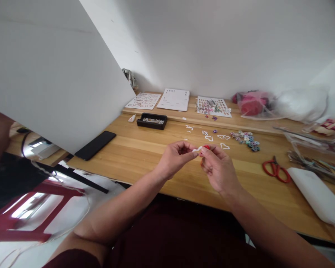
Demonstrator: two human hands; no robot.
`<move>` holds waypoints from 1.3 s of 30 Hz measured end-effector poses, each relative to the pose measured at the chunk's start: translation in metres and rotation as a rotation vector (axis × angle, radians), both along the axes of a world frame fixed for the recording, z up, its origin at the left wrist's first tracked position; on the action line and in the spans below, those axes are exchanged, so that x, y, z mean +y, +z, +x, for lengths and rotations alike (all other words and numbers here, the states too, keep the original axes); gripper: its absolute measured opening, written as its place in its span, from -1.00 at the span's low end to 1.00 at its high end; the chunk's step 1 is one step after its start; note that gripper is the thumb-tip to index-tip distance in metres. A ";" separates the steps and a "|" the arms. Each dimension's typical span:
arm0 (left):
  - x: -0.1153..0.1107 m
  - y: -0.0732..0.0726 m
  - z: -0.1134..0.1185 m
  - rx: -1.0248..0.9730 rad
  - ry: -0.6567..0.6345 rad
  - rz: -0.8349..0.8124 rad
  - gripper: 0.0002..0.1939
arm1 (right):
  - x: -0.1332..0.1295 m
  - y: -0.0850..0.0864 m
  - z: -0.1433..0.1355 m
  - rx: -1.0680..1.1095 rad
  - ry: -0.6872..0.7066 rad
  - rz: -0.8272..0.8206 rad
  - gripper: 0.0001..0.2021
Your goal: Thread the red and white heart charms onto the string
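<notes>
Grip, left hand (176,159): closing in a fingertip pinch on the left end of a small white wavy piece (196,150). Grip, right hand (222,172): closing, thumb and fingers pinching a small red piece (206,147) against the right end of the white piece. Exact contact between the 2 pieces: cannot tell, fingertips are covering it.

White piece is lying between the 2 hands, long axis running roughly left to right; its exposed part is sitting nearer the left fingertips. Both hands are holding above the bench (145,149).

Bench, beyond the hands: white cut-out shapes (204,133) are lying apart; a pile of coloured bits (246,138) is resting right of them. Red-handled scissors (275,172) are lying to the right, beside a white device (309,191). To the left, a black tray (153,125) is holding small shiny bits; a dark phone (96,146) is lying nearer the edge.

Room: 3 sheets, including a central white sheet (173,99), are resting on the raised ledge (169,115); a white panel (50,63) is standing left, a red stool (37,235) below it.
</notes>
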State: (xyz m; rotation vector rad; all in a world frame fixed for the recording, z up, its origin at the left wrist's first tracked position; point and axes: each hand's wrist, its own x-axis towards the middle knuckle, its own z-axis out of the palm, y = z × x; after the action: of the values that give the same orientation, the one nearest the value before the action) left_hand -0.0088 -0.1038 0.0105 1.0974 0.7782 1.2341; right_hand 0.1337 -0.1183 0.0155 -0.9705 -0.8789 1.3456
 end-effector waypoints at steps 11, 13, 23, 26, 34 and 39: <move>0.003 -0.011 0.005 0.017 0.045 0.030 -0.67 | -0.001 -0.005 -0.002 0.031 0.004 -0.007 -0.72; 0.002 -0.010 0.006 0.001 0.053 0.015 -0.69 | -0.001 -0.007 -0.002 0.033 0.004 -0.010 -0.72; -0.001 -0.004 0.010 0.046 0.125 0.002 -0.74 | -0.005 -0.007 -0.002 0.049 0.029 -0.031 -0.73; -0.001 -0.005 0.011 0.058 0.127 -0.003 -0.74 | -0.006 -0.006 -0.001 0.052 0.037 -0.040 -0.73; -0.003 -0.005 0.015 -0.006 0.144 0.017 -0.77 | -0.010 -0.006 -0.002 0.081 0.029 -0.042 -0.72; -0.003 -0.006 0.015 -0.002 0.148 0.025 -0.76 | -0.014 -0.007 -0.002 0.098 0.048 -0.059 -0.72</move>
State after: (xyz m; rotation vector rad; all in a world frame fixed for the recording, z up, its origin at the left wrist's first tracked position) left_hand 0.0059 -0.1073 0.0045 1.0736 0.8567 1.3720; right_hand 0.1322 -0.1319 0.0087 -0.9254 -0.7966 1.4542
